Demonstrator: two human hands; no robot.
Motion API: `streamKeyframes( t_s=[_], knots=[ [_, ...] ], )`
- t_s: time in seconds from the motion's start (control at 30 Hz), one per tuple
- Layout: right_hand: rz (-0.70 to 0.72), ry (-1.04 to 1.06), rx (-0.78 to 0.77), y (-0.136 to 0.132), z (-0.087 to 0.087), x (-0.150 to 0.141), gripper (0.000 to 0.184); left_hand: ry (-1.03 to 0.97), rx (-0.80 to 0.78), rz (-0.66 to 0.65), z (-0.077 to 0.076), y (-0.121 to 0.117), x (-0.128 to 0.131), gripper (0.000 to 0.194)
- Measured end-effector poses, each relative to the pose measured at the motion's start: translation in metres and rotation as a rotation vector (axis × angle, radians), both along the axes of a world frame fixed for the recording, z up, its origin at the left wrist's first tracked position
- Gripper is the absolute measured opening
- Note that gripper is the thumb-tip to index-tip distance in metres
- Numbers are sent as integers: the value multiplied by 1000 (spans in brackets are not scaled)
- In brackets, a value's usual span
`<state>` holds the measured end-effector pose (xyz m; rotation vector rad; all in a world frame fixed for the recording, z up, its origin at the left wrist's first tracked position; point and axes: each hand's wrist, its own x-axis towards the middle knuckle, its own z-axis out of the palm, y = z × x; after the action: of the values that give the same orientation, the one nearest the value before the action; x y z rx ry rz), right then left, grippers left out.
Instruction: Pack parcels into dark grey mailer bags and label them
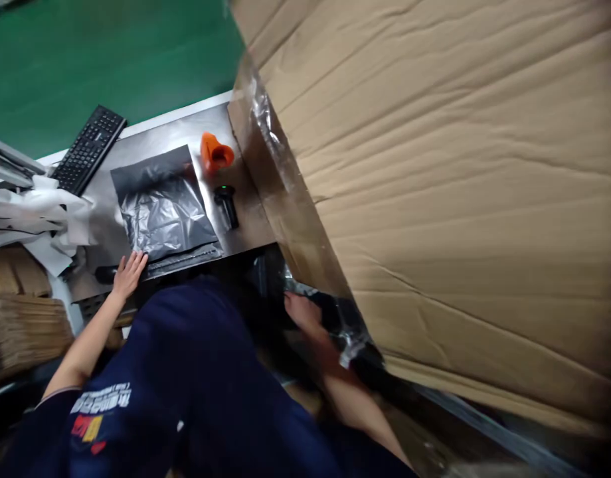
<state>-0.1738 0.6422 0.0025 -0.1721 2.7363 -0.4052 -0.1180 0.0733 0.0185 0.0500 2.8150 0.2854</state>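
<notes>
My left hand (129, 273) lies flat at the near edge of the metal tabletop (166, 129), fingers spread, by the corner of a black plastic bag (166, 206). The bag is flat, shiny and wrinkled. A dark elongated object (106, 274) is beside that hand. Below the table edge, my right hand (304, 312) reaches into shadow close to clear plastic film (298, 287). Its fingers look curled, and whatever they grip is hidden. Right of the bag lie a black handheld scanner (228, 206) with a green light and its orange holder (216, 154).
A large cardboard box (449, 186) fills the right side, with clear film along its edge. A black keyboard (90, 147) rests at the back left. White crumpled paper (41, 206) and stacked cardboard (26, 325) are at the left. Green floor (111, 53) shows beyond.
</notes>
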Motion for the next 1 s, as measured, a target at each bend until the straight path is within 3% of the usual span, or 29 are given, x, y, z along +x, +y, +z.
streamKeyframes(
  t_s=[0.13,0.23,0.33,0.43,0.53,0.67,0.83,1.0],
  knots=[
    [294,64,-144,-64,-25,-63,40,-19,-21,-64,-4,-9,1,68],
    [532,190,-276,-111,-30,-118,50,-6,-5,-118,-9,-14,-2,69],
    [767,180,-361,-149,-33,-164,57,-8,25,-176,-12,-16,-8,70],
    [982,123,-465,-173,-41,-187,70,-47,30,-216,-10,-20,-12,71],
    [1091,68,-539,-178,-52,-188,74,-126,16,-258,-6,-25,-13,81],
    [954,-4,-621,-170,-68,-173,77,-231,78,-286,-4,-30,-12,102],
    [649,-166,-745,-171,-75,-165,57,-273,271,-156,-7,-33,-10,88],
    [468,-273,-804,-181,-68,-171,34,-281,394,-20,-3,-31,-9,76]
  ],
)
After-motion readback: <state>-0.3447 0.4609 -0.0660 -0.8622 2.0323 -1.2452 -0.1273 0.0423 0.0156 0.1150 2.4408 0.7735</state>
